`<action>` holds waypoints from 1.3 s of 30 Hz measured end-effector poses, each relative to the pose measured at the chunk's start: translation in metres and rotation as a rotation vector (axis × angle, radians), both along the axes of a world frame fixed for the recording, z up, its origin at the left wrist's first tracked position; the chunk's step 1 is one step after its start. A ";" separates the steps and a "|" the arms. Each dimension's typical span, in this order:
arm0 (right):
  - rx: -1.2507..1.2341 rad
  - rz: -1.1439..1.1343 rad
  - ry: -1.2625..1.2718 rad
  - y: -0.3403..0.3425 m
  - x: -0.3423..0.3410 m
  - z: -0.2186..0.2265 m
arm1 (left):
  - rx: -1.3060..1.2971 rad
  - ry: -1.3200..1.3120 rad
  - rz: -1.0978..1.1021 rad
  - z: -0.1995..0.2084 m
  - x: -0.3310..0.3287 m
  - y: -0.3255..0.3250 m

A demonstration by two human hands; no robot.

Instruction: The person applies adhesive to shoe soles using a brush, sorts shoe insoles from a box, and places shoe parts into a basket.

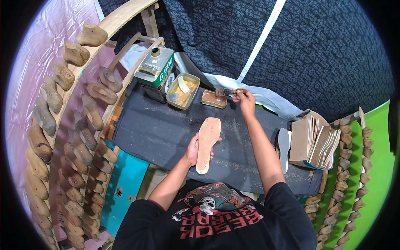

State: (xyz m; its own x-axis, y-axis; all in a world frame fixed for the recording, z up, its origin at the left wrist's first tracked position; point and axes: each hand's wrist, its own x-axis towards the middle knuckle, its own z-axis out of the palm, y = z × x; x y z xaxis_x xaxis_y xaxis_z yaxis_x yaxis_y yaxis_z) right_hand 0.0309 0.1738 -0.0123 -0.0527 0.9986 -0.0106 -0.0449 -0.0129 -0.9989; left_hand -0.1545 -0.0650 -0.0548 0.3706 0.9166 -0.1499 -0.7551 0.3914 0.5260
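My left hand [193,149] grips a tan insole [209,139] from below, its fingers showing at both edges. The insole stands nearly upright in view, the wide end away from me. Farther off, my right hand [245,101] is closed round the handle of a brush [227,91]. The brush's bristles are over a small shallow tin [213,100] with brownish stuff inside; I cannot tell whether they touch it. Left of that tin sits a yellowish tub [192,99] containing a pale curved strip and residue.
A green and white metal can [155,68] stands at the back left of the dark table [146,133]. To the right are a box of insole-shaped sheets [314,141] and grey soles [283,146]. Racks of wooden shoe lasts [77,150] line both sides. A patterned dark curtain [329,50] hangs behind.
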 end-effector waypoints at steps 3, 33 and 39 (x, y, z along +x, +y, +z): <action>-0.321 -0.069 0.372 -0.002 0.006 -0.001 | -0.054 0.020 0.031 -0.005 0.000 -0.004; 0.288 -0.038 -0.311 -0.101 0.109 0.100 | 0.013 -0.106 -0.241 0.008 0.070 0.045; 0.587 0.109 -0.740 -0.127 0.103 0.133 | -0.007 -0.142 -0.252 0.006 0.075 0.046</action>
State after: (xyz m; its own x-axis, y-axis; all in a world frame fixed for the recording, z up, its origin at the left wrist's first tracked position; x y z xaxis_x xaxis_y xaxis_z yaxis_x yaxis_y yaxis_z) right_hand 0.1337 0.0466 0.1205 -0.3273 0.8449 0.4230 0.5737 0.5334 -0.6215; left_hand -0.0793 -0.0192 -0.0488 0.6045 0.7919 -0.0863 -0.6994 0.5795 0.4185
